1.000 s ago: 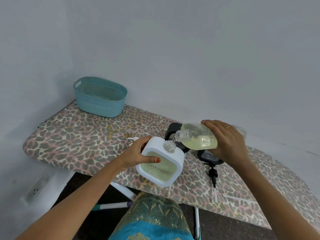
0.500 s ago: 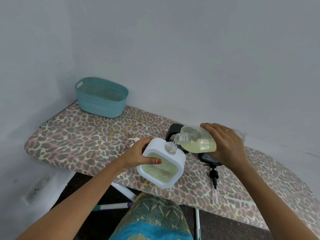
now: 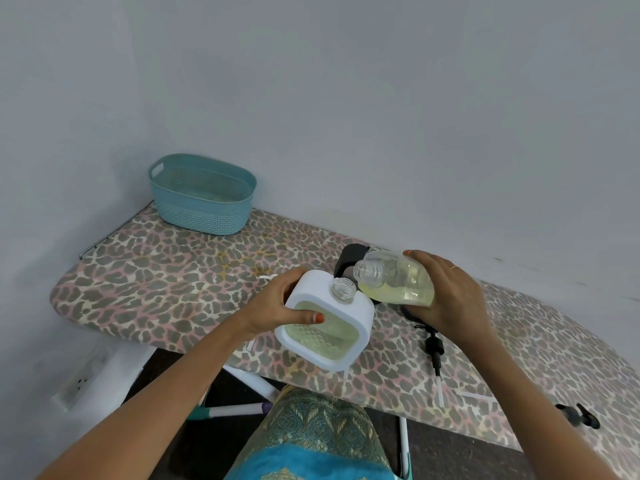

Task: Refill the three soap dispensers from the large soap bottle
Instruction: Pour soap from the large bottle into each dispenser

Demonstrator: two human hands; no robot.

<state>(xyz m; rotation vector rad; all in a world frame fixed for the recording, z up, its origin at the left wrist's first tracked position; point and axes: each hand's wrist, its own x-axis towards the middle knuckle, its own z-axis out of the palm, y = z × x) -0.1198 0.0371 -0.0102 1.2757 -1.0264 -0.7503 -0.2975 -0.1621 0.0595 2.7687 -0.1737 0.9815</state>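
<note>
Our left hand (image 3: 277, 306) grips the white dispenser (image 3: 360, 311), pale soap inside. At its two o'clock, our right hand (image 3: 450, 299) clasps the tilted, part-full bottle (image 3: 398, 282).

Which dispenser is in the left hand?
The white dispenser, neck uncapped, gripped by the left hand; the black dispenser sits behind the large soap bottle in the right hand.

1. We see soft, even, fairly bright light, with only faint shadows.
2. We notice wide-angle bending along the ironing board (image 3: 156, 271) and its edges.
3. We find the corners slightly soft.
</note>
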